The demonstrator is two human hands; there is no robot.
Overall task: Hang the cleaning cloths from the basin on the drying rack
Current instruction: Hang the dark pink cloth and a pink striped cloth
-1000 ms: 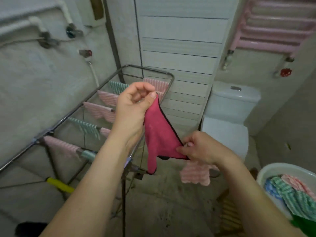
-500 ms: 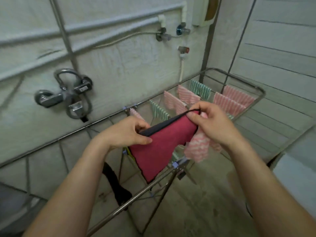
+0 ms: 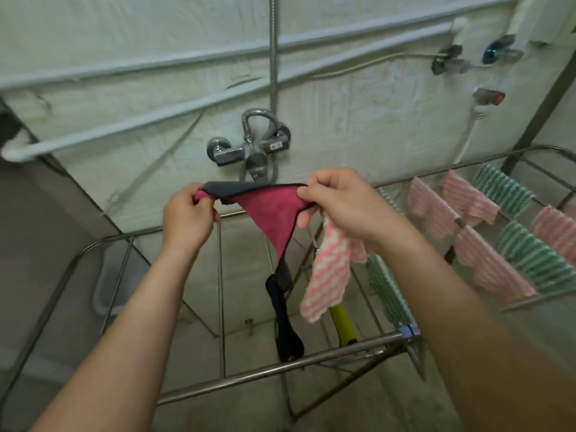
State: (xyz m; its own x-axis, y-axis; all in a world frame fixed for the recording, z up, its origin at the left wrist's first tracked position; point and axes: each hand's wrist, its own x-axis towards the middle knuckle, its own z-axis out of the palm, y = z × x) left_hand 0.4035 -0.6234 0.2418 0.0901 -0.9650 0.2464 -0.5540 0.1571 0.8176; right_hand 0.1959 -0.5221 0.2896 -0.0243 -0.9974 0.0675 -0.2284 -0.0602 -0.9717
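I hold a magenta cleaning cloth [image 3: 268, 213] with a dark edge stretched between both hands, above the bare left section of the metal drying rack [image 3: 249, 377]. My left hand [image 3: 187, 218] pinches its left corner. My right hand [image 3: 339, 201] pinches the right corner and also grips a pink-and-white striped cloth [image 3: 327, 272] that dangles below it. Several pink-striped [image 3: 433, 210] and green-striped cloths [image 3: 536, 254] hang over the rack's right section. The basin is out of view.
A chrome shower mixer tap [image 3: 252, 148] and white pipes [image 3: 140, 120] run along the wall just behind the rack. A yellow-handled tool [image 3: 341, 322] and a black object [image 3: 285, 319] lie under the rack. A white fixture [image 3: 106, 285] sits low on the left.
My view swung left from the toilet and basin toward the tap wall. Both hands carried the magenta cloth left and pulled it out flat over the rack's left section.
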